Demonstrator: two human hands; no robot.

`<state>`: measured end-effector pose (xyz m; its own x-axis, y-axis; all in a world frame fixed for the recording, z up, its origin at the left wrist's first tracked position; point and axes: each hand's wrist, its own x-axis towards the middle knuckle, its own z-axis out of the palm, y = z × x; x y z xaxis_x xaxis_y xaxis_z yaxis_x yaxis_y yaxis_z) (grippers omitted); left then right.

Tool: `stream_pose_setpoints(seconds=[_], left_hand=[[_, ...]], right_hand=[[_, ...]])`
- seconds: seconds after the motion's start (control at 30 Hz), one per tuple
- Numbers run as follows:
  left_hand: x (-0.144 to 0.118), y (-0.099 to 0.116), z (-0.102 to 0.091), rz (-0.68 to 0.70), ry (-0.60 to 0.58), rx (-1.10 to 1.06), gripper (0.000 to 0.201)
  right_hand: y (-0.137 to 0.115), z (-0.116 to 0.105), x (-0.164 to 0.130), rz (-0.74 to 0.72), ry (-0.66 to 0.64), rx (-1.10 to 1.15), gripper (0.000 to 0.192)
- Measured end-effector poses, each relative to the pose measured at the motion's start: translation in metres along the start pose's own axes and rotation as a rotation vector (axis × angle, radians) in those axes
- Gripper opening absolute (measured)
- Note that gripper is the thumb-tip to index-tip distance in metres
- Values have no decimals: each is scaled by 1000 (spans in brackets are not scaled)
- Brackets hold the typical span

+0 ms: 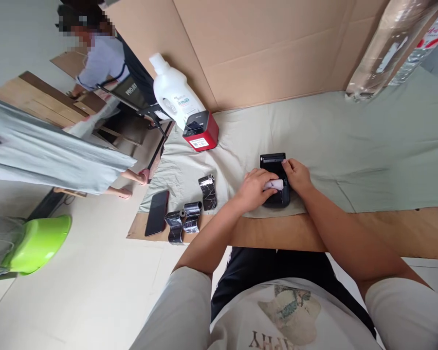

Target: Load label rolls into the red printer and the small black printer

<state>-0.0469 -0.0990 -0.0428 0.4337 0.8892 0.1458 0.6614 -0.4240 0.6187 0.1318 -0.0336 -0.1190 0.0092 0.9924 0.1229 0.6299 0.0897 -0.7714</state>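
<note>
A black box-shaped device with an open compartment (273,158), which looks like a small portable printer, lies on the grey-green cloth in front of me. Between the fingers and thumb of my left hand (254,188) is a small white paper roll (276,184), at the device's compartment; I cannot tell whether it is seated. My right hand (298,176) grips the device's right side, thumb on its upper edge. Left of my left forearm lie several partly unrolled glossy black strips (208,192) and a dark phone (157,213).
A red and black box-shaped device (202,132) stands before a white plastic jug (175,90). Cardboard (277,53) walls the table's back; a wrapped carton (383,48) and bottles (421,48) stand back right. At left are another person (104,61) and a green tub (45,243).
</note>
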Motion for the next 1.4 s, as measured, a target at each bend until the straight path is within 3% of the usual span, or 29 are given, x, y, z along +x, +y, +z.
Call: stream_pose_setpoints(seconds=[0.17,0.43,0.63,0.8,0.87,0.97,1.03,1.4], left_hand=[[12,4,20,-110,41,231,24],[1,-8,34,47,153,433,21],[-7,-14,42,72,121,508,42],[-11,-13,43,99,90,502,80],[-12,-15,43,108,145,464,69],[-11,-20,42,149,216,394,33],[-10,-24,42,195,236,361,23],[-9,-28,49,216,398,205,30]], right_hand=[[0,1,1,-16,-14,0,56],[0,2,1,-5,-25,-7,55],[0,2,1,7,-25,-28,52],[-3,0,1,36,-47,-26,49],[-3,0,1,40,-51,-30,48],[-3,0,1,33,-44,-30,48],[-2,1,1,26,-44,-29,48],[-2,-1,2,34,-64,-24,51]])
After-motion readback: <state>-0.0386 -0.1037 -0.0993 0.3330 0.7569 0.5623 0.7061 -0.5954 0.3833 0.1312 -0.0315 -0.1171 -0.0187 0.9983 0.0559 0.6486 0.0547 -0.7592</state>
